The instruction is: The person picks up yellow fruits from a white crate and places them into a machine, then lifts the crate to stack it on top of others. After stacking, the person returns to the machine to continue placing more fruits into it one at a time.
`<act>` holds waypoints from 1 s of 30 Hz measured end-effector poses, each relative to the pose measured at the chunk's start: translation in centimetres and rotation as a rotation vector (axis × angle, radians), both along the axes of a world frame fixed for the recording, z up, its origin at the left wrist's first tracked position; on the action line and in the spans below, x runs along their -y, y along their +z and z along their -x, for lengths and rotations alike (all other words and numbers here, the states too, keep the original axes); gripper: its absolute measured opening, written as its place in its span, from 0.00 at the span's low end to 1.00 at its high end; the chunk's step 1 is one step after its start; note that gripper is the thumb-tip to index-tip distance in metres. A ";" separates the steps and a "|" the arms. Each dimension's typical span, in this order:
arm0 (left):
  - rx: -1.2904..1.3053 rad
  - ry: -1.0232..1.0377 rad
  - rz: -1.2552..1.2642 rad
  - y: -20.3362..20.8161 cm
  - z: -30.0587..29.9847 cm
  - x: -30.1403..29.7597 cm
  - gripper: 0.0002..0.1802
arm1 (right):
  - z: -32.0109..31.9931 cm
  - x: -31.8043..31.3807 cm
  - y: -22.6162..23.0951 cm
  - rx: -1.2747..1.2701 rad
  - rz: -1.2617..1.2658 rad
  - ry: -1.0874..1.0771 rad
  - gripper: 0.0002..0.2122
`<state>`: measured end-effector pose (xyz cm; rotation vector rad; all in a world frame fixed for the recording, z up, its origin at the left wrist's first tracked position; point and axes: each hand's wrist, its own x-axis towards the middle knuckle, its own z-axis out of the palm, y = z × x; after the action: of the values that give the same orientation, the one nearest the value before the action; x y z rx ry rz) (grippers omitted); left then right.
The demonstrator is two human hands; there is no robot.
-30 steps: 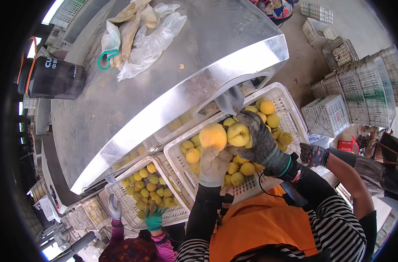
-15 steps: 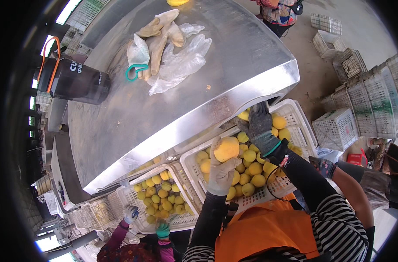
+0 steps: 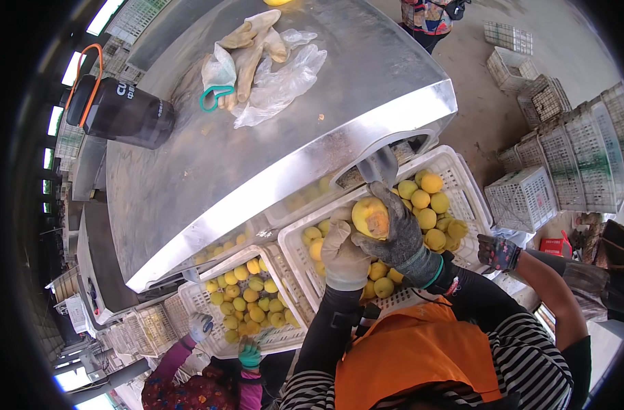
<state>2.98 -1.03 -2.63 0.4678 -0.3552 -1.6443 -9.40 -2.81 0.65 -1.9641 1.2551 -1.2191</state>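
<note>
Fruit check, over crate [image 3: 462, 179].
R hand [image 3: 399, 236] fingers clench fruit [image 3: 370, 216]; L hand [image 3: 344, 251] fingers touch it, grip unclear. Next: turn, inspect.

The grey-gloved right hand [image 3: 401, 236] is covering the back of the yellow round fruit with a brown patch [image 3: 370, 217], and the white-gloved left hand [image 3: 344, 256] is hiding fruit beneath it in the white slotted plastic crate [image 3: 462, 178]; the steel table's edge [image 3: 291, 181] is masking the crate's far end
</note>
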 end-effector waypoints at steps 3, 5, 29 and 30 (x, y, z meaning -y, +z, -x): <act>0.152 0.064 -0.117 0.7 0.4 -0.3 0.19 | 1.4 2.4 -0.5 -0.142 0.111 -0.122 0.40; 0.304 0.125 -0.171 0.4 0.7 -0.8 0.20 | 2.0 4.4 -4.3 -0.136 0.123 -0.217 0.40; 2.394 -0.911 0.774 -26.7 4.4 -3.0 0.39 | 11.2 -0.9 -24.4 -1.196 -0.415 0.114 0.09; 2.161 -1.001 0.638 -24.7 5.9 -1.8 0.38 | 13.2 -1.5 -25.9 -1.312 -0.205 0.178 0.09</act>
<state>-2.93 0.72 -27.36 1.5520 -2.9004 -0.9610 -22.57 -1.32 -25.24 -2.6406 1.5440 0.4719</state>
